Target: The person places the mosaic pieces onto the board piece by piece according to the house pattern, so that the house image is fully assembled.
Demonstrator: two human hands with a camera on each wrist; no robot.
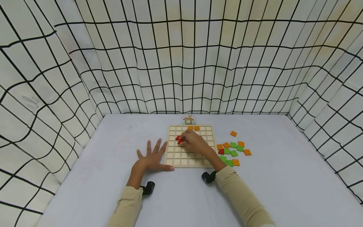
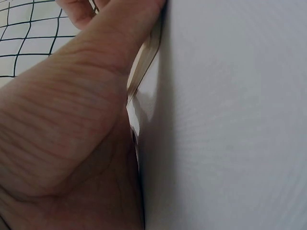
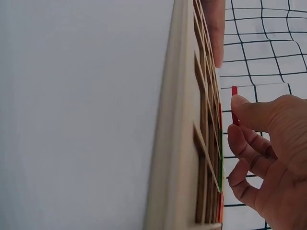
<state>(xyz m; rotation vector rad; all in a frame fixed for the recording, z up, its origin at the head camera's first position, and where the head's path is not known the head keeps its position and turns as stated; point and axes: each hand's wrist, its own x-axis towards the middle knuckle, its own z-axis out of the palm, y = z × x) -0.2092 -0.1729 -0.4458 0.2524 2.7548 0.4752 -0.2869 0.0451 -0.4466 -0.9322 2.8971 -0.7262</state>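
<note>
My right hand (image 1: 195, 143) hovers over the wooden grid board (image 1: 181, 156), pinching a thin red piece (image 3: 234, 90) between thumb and finger. In the head view this red piece (image 1: 180, 142) appears at the fingertips, and another red piece with a curved edge (image 1: 177, 138) lies in the grid just beyond it. My left hand (image 1: 152, 160) is spread with straight fingers at the board's near left corner, its thumb along the front edge. Two orange round pieces (image 1: 197, 128) sit in the board's far row, one partly behind the right hand.
Right of the board lie scattered loose square tiles, several orange (image 1: 247, 152) and several green (image 1: 233, 153), plus a red piece (image 1: 221, 152). A small pattern card (image 1: 189, 119) lies beyond the board's far edge. White cloth walls with black grid lines (image 1: 195, 78) enclose the table.
</note>
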